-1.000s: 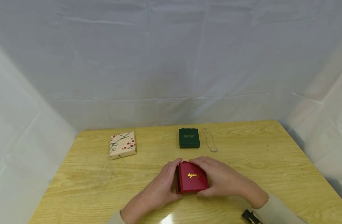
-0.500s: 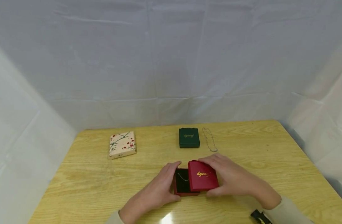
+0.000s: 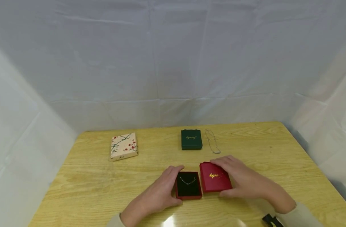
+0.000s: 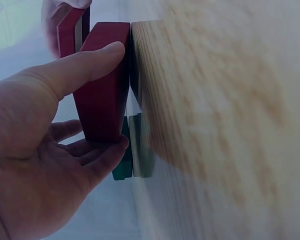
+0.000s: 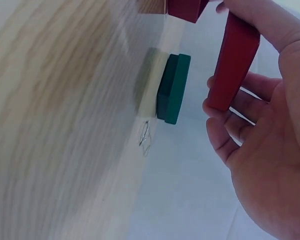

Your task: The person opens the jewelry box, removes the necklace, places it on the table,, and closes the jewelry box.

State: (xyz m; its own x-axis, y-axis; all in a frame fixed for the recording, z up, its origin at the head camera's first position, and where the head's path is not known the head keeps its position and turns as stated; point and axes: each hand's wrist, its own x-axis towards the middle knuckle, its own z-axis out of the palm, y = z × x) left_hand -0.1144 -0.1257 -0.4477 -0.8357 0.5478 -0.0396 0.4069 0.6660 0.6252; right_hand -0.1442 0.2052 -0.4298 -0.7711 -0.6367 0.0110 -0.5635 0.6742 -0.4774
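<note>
Head view, nearest first: the left hand (image 3: 161,191) grips the red base (image 3: 189,197) by its near and far walls, thumb on the near one. The base sits low at the wooden table (image 3: 88,186), directly to the right of that palm, so the left hand is the nearer of the two. It looks about square, with no clear long axis; the fine chain (image 3: 188,183) on its dark lining (image 3: 189,191) sags between two points, left to right. Just beside the base on its right, apart from it, is the red lid (image 3: 215,183), its gold lettering upside down; the right hand (image 3: 245,179) holds it across the near and far edges, and both wrist views show it raised off the table. The lid thus lies between the right hand and the base. Counted outward: two hands, one base, one lid, one chain inside the base; then, farther back, one flowered box (image 3: 124,146) well to the left, one loose chain (image 3: 216,153) and, just left of that chain, one green box (image 3: 191,139); white sheeting (image 3: 173,63) hangs behind.
</note>
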